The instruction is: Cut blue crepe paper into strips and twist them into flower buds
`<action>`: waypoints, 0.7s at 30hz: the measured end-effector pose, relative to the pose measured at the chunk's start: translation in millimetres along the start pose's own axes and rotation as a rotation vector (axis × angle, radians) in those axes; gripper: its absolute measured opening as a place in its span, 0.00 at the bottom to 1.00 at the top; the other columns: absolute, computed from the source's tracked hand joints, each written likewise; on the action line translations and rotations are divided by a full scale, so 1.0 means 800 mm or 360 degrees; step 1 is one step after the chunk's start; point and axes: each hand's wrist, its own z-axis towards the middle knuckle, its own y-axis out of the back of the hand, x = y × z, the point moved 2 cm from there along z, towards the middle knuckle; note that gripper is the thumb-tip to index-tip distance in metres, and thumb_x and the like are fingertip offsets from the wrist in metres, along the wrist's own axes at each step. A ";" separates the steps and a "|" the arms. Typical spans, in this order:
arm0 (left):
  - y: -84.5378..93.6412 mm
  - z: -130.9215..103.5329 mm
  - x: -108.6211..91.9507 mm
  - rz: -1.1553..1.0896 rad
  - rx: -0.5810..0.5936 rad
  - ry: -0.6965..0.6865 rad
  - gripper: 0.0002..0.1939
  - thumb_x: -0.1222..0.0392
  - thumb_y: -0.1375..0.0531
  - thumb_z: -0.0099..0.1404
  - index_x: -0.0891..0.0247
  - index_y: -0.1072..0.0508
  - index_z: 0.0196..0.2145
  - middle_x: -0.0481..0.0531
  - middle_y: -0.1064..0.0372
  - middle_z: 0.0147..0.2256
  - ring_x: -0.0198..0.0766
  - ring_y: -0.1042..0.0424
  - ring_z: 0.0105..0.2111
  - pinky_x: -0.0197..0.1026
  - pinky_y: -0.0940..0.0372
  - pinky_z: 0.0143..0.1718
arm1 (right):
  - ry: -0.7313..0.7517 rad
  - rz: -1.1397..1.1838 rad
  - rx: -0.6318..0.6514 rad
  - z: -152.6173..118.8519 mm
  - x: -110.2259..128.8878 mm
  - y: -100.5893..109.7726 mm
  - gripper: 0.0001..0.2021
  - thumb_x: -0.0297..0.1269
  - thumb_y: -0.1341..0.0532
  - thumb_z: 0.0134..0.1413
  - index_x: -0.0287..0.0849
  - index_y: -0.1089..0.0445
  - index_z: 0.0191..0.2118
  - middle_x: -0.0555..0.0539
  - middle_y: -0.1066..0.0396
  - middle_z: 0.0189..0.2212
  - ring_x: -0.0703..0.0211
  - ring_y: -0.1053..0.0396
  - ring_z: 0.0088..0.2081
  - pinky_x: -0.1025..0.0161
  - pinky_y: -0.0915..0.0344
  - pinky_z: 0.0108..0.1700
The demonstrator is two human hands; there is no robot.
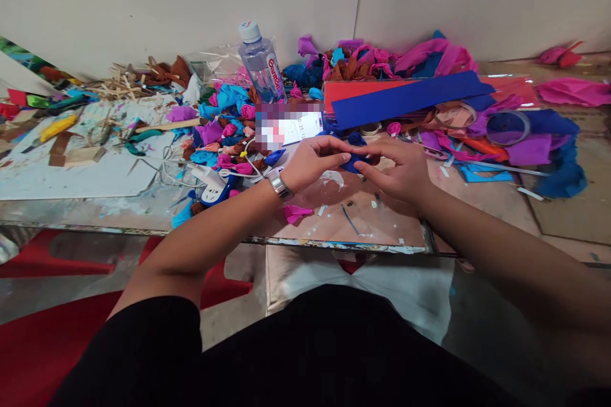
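Between my two hands, above the table near its front edge, is a small piece of dark blue paper (pixel 352 164). My left hand (pixel 316 164), with a metal watch on its wrist, pinches the piece from the left. From the right, the thumb and fingers of my right hand (pixel 394 168) close on the same piece. The fingertips almost meet and partly cover it. Just behind my hands lie a lit phone (pixel 300 127) and a long blue paper strip (pixel 410 98). A pink scrap (pixel 298 213) rests on the table in front of my left hand.
A water bottle (pixel 261 67) stands behind the phone. Crumpled coloured paper pieces (pixel 229 98) spread left of it. A power strip (pixel 217 187) with cables sits by my left forearm. Tape rolls (pixel 508 127) lie at the right, a white board (pixel 86 172) at the left.
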 end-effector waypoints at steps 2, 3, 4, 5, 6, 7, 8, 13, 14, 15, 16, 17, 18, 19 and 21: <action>-0.001 -0.001 -0.003 0.0036 0.0024 -0.0016 0.14 0.54 0.22 0.59 0.63 0.15 0.39 0.54 0.16 0.40 0.34 0.20 0.36 0.39 0.23 0.40 | -0.0073 -0.0012 0.0004 -0.001 0.000 -0.003 0.10 0.46 0.29 0.67 0.51 0.14 0.47 0.48 0.14 0.37 0.57 0.22 0.31 0.58 0.25 0.35; -0.001 -0.002 -0.003 0.0047 0.0029 -0.0024 0.15 0.54 0.22 0.59 0.63 0.16 0.39 0.54 0.16 0.41 0.35 0.19 0.36 0.39 0.23 0.41 | -0.0091 -0.0020 0.0003 -0.001 -0.001 -0.004 0.09 0.45 0.29 0.67 0.51 0.14 0.47 0.48 0.14 0.37 0.57 0.21 0.31 0.58 0.25 0.36; -0.001 -0.002 -0.004 0.0052 0.0028 -0.0028 0.15 0.54 0.22 0.59 0.63 0.16 0.40 0.54 0.16 0.41 0.35 0.19 0.37 0.39 0.22 0.41 | -0.0094 -0.0035 0.0003 -0.002 -0.001 -0.005 0.08 0.43 0.30 0.67 0.51 0.14 0.47 0.49 0.14 0.37 0.56 0.21 0.31 0.57 0.25 0.36; -0.001 -0.002 -0.003 0.0052 0.0027 -0.0029 0.16 0.54 0.22 0.59 0.63 0.16 0.40 0.55 0.16 0.41 0.35 0.19 0.37 0.40 0.22 0.42 | -0.0079 -0.0055 -0.0002 -0.002 -0.001 -0.006 0.07 0.42 0.30 0.67 0.51 0.14 0.47 0.49 0.13 0.38 0.56 0.20 0.32 0.57 0.25 0.37; -0.001 -0.002 -0.002 0.0047 0.0023 -0.0028 0.16 0.53 0.21 0.58 0.63 0.16 0.40 0.55 0.16 0.42 0.35 0.19 0.38 0.40 0.22 0.42 | -0.0053 -0.0075 -0.0012 -0.003 -0.001 -0.006 0.07 0.40 0.30 0.67 0.51 0.15 0.46 0.49 0.13 0.38 0.55 0.20 0.33 0.56 0.25 0.37; -0.001 -0.002 -0.001 0.0040 0.0018 -0.0027 0.17 0.53 0.21 0.58 0.63 0.16 0.41 0.55 0.16 0.42 0.35 0.19 0.38 0.40 0.22 0.42 | -0.0021 -0.0093 -0.0028 -0.003 0.000 -0.007 0.06 0.39 0.30 0.67 0.51 0.15 0.45 0.49 0.13 0.38 0.55 0.19 0.33 0.56 0.25 0.38; -0.001 -0.002 0.000 0.0036 0.0016 -0.0026 0.17 0.53 0.21 0.58 0.63 0.16 0.41 0.55 0.16 0.42 0.35 0.19 0.38 0.40 0.22 0.42 | 0.0004 -0.0105 -0.0048 -0.003 0.001 -0.007 0.06 0.38 0.30 0.66 0.51 0.15 0.44 0.49 0.13 0.38 0.55 0.19 0.33 0.56 0.25 0.38; -0.004 -0.004 0.006 -0.0030 0.0071 0.0037 0.18 0.50 0.23 0.62 0.62 0.15 0.45 0.55 0.16 0.45 0.36 0.18 0.40 0.40 0.20 0.44 | 0.0012 -0.0147 -0.0085 -0.003 0.002 -0.007 0.06 0.39 0.32 0.67 0.51 0.15 0.43 0.49 0.14 0.37 0.55 0.19 0.33 0.55 0.25 0.39; -0.005 -0.004 0.006 -0.0046 0.0089 0.0059 0.19 0.48 0.24 0.62 0.62 0.15 0.46 0.55 0.16 0.46 0.36 0.18 0.40 0.40 0.19 0.44 | 0.0012 -0.0153 -0.0083 -0.003 0.002 -0.007 0.06 0.39 0.32 0.67 0.52 0.15 0.44 0.49 0.14 0.37 0.54 0.19 0.34 0.55 0.24 0.39; -0.006 -0.004 0.006 -0.0055 0.0102 0.0077 0.19 0.48 0.24 0.62 0.61 0.15 0.46 0.55 0.16 0.47 0.37 0.18 0.41 0.41 0.19 0.44 | 0.0016 -0.0158 -0.0085 -0.003 0.002 -0.006 0.06 0.39 0.33 0.68 0.52 0.15 0.44 0.49 0.14 0.37 0.54 0.19 0.35 0.54 0.24 0.40; -0.006 -0.004 0.006 -0.0056 0.0112 0.0089 0.20 0.47 0.23 0.62 0.61 0.15 0.46 0.56 0.16 0.47 0.37 0.18 0.41 0.41 0.19 0.44 | 0.0020 -0.0163 -0.0089 -0.003 0.001 -0.006 0.06 0.39 0.33 0.68 0.52 0.15 0.44 0.49 0.14 0.37 0.54 0.18 0.35 0.54 0.24 0.40; -0.007 -0.005 0.006 -0.0050 0.0119 0.0092 0.20 0.47 0.23 0.61 0.61 0.15 0.46 0.56 0.15 0.47 0.37 0.17 0.40 0.41 0.20 0.44 | 0.0023 -0.0173 -0.0090 -0.003 0.001 -0.006 0.06 0.39 0.33 0.68 0.52 0.15 0.44 0.50 0.14 0.37 0.54 0.18 0.36 0.54 0.24 0.41; -0.008 -0.005 0.005 -0.0043 0.0125 0.0092 0.21 0.47 0.22 0.61 0.61 0.15 0.45 0.55 0.15 0.46 0.36 0.18 0.39 0.40 0.20 0.44 | 0.0026 -0.0188 -0.0086 -0.003 0.002 -0.007 0.07 0.38 0.33 0.68 0.52 0.16 0.44 0.50 0.14 0.37 0.53 0.18 0.36 0.53 0.23 0.41; -0.009 -0.006 0.004 -0.0038 0.0129 0.0091 0.21 0.47 0.22 0.60 0.62 0.15 0.45 0.55 0.15 0.45 0.35 0.18 0.38 0.40 0.20 0.43 | 0.0032 -0.0205 -0.0086 -0.003 0.002 -0.007 0.07 0.38 0.33 0.69 0.52 0.16 0.44 0.50 0.14 0.37 0.53 0.18 0.36 0.53 0.23 0.41; -0.010 -0.006 0.004 -0.0042 0.0131 0.0095 0.22 0.48 0.20 0.58 0.62 0.15 0.44 0.54 0.15 0.42 0.34 0.19 0.35 0.40 0.21 0.42 | 0.0053 -0.0236 -0.0079 -0.003 0.004 -0.007 0.07 0.37 0.34 0.69 0.52 0.16 0.43 0.49 0.15 0.37 0.53 0.18 0.37 0.53 0.22 0.43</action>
